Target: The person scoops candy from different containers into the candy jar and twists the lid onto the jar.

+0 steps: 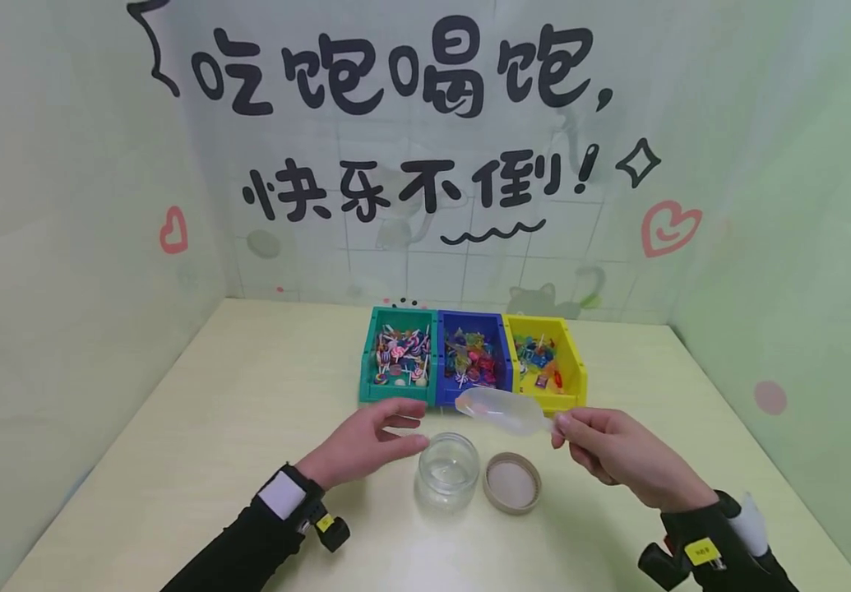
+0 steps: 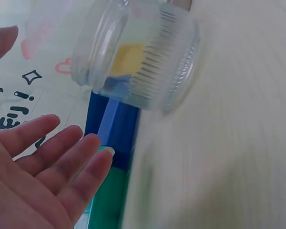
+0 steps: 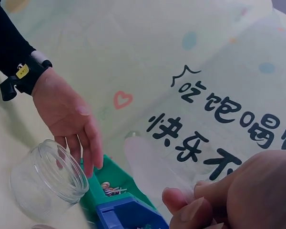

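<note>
My right hand (image 1: 610, 452) pinches the handle of a translucent white plastic scoop (image 1: 502, 409). The scoop is raised over the table, its tip pointing left, in front of the bins. A faint pinkish patch shows near that tip. My left hand (image 1: 366, 442) has its fingers extended beside a clear jar (image 1: 447, 473), thumb tip close to the rim. The jar stands uncovered, with nothing visible inside. Its round lid (image 1: 512, 483) lies just to the right on the table. In the left wrist view, the palm and spread fingers (image 2: 71, 167) hold nothing.
Behind the jar, three joined bins stand in a row: green (image 1: 361, 386) with small lollipops, blue (image 1: 508, 362) with wrapped candies, yellow (image 1: 580, 370) with colourful small pieces. A printed curtain (image 1: 425, 271) encloses the table (image 1: 247, 411) at the back and sides.
</note>
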The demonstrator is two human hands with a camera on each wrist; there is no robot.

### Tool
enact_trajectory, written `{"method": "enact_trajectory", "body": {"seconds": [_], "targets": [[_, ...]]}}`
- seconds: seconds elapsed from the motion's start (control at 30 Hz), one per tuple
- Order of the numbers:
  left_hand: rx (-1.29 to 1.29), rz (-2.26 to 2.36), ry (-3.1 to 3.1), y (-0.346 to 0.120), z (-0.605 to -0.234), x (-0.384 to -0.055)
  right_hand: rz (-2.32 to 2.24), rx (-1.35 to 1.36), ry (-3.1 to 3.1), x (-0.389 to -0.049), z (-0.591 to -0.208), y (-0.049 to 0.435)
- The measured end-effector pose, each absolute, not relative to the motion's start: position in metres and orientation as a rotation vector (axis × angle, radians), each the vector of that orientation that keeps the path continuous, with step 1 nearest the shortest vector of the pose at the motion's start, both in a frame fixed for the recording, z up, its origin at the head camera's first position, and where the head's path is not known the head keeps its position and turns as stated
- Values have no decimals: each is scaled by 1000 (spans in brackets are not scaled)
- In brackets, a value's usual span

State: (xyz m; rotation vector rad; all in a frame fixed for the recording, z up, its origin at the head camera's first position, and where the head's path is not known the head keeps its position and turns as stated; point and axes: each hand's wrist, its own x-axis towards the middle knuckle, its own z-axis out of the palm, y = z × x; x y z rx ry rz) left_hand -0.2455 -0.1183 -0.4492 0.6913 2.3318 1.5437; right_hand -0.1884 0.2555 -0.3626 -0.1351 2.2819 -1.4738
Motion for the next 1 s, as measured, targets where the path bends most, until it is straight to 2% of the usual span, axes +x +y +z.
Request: {"method": "enact_trajectory", "body": {"seconds": [0.4,1.0], "targets": [[715,1432,2250,-101,-460,-233,-1379,-227,2271,-177,-362,258],[746,1376,2289,-96,-464,-234,-1202,-301,2447,-171,-349,245]]}}
